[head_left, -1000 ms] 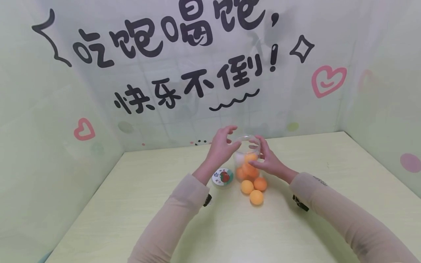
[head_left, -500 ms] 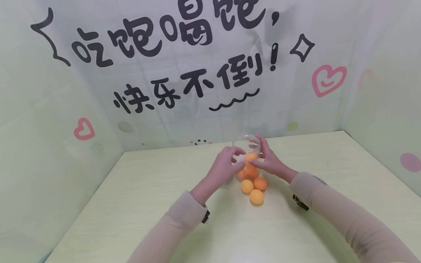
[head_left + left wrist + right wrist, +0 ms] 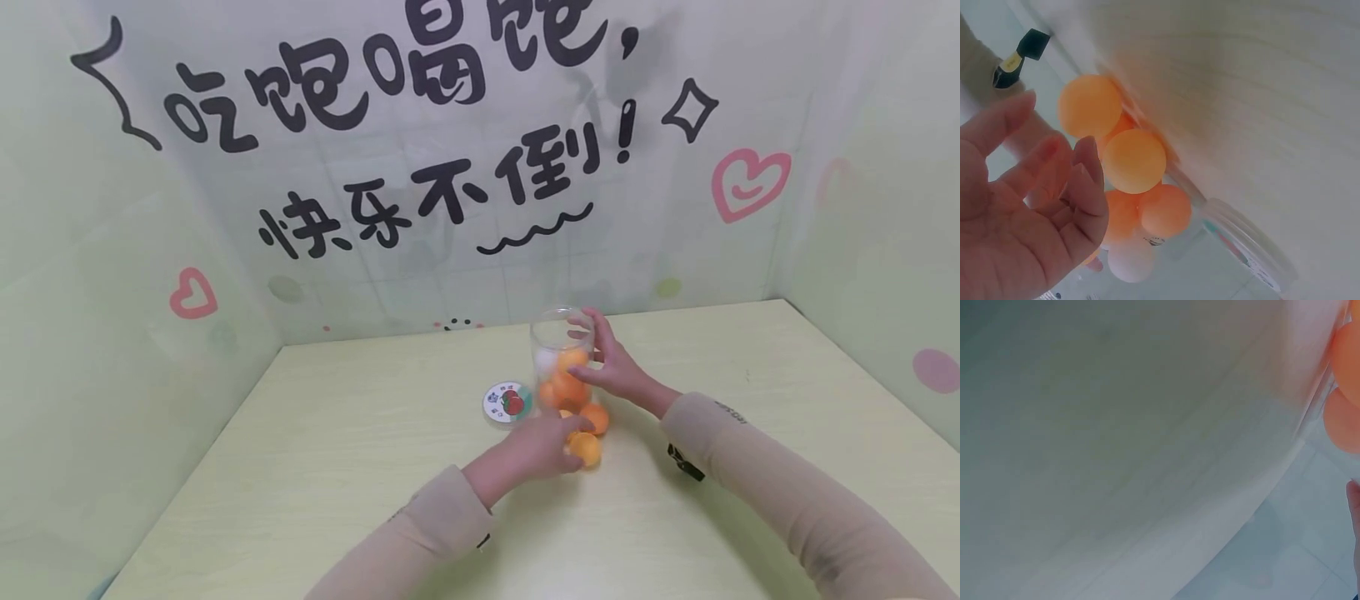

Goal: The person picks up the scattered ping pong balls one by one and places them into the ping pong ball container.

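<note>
A clear jar stands upright on the table, holding several orange ping-pong balls and a white ball. My right hand grips its right side, thumb across the front. Three loose orange balls lie in front of the jar, among them a darker one and a front one; the third is mostly behind my left hand. That hand reaches over them from the left. In the left wrist view its fingers are loosely bent beside a yellow-orange ball, with nothing held in the palm.
A round lid with a red fruit picture lies on the table, left of the jar. Printed wall sheets enclose the table at the back and both sides. A black wrist device hangs below my right sleeve.
My left hand has come down from beside the jar's rim, past the lid, to the loose balls in front. The right hand and the jar have stayed in place.
</note>
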Demonstrator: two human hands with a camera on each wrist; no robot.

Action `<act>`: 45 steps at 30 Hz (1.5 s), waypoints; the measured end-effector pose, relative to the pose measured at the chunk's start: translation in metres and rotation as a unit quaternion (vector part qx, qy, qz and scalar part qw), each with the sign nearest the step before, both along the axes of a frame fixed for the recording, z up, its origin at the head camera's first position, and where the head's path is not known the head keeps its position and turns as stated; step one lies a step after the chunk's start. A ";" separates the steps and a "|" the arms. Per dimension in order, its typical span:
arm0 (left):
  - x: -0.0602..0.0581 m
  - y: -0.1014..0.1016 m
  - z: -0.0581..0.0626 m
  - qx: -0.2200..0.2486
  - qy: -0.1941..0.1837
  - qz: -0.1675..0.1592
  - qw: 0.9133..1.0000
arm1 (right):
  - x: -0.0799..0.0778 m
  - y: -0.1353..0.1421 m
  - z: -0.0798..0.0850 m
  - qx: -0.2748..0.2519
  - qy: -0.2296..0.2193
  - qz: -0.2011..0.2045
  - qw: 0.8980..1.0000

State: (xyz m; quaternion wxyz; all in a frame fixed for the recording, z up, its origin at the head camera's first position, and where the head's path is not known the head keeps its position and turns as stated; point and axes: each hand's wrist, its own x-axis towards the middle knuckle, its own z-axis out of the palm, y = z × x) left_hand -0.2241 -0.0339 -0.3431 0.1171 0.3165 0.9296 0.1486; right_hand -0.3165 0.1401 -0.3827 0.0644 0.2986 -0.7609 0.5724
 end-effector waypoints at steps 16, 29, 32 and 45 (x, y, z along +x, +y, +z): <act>0.004 -0.003 -0.014 -0.014 -0.038 0.028 0.999 | 0.018 -0.006 0.019 -0.002 0.005 0.000 1.000; 0.003 -0.009 -0.023 -0.022 -0.076 0.085 0.993 | 0.009 -0.004 0.002 0.009 -0.006 -0.016 1.000; 0.003 -0.014 -0.021 -0.014 -0.072 0.079 0.994 | 0.017 -0.007 0.010 0.006 -0.001 -0.015 1.000; 0.002 -0.032 -0.004 0.020 -0.062 0.059 0.996 | 0.028 -0.011 0.021 0.004 -0.003 -0.013 1.000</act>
